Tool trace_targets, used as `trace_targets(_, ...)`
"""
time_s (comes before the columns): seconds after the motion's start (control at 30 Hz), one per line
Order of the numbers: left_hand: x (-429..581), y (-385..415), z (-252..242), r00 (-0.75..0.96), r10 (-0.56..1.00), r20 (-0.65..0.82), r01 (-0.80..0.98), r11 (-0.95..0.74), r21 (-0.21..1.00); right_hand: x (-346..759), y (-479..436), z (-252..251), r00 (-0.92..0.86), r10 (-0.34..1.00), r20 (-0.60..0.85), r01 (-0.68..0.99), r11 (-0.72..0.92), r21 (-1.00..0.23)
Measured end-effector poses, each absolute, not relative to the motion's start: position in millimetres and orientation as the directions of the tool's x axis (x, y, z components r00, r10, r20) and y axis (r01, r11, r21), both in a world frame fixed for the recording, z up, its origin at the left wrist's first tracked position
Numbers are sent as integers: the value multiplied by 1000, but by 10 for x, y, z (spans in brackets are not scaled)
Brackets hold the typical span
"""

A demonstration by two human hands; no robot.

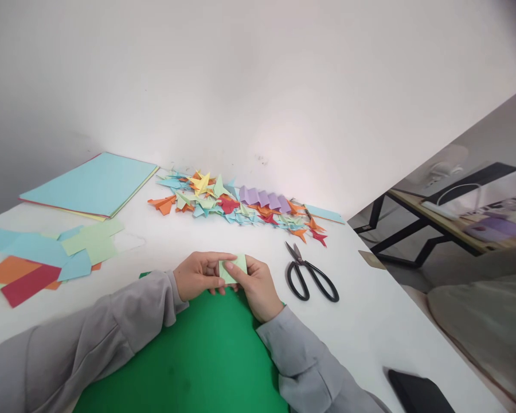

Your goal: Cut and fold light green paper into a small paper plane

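Observation:
Both my hands meet over the far edge of a green mat (198, 355) and hold a small folded piece of pale green paper (236, 265) between them. My left hand (200, 275) pinches its left side with fingers curled. My right hand (258, 287) grips its right side, with the thumb pressed across the paper's face. Grey sleeves cover both arms.
Black scissors (312, 279) lie just right of my hands. A heap of folded coloured paper shapes (241, 206) sits against the wall. A stack of coloured sheets (92, 184) and loose paper scraps (38, 261) lie left. A dark flat object (417, 393) rests near the table's right edge.

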State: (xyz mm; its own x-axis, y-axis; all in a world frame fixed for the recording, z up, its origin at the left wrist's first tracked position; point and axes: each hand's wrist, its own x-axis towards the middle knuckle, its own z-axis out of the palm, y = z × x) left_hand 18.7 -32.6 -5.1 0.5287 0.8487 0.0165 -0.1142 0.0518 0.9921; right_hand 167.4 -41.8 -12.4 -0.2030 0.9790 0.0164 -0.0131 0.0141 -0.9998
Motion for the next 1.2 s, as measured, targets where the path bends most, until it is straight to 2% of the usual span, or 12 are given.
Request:
trace_targets(0.53, 167, -302, -83, 596, 801, 60, -61, -29, 998, 1672, -417, -140, -195, 980, 29, -11, 27, -1000)
trace_targets(0.97, 161, -293, -55, 599, 801, 24, -135, 71, 988, 1667, -392, -152, -169, 985, -11, -139, -34, -990)
trace_targets(1.2, 183, -328, -46, 552, 832, 49, -79, -6, 997, 1679, -394, -164, -188, 982, 6, -99, -13, -995)
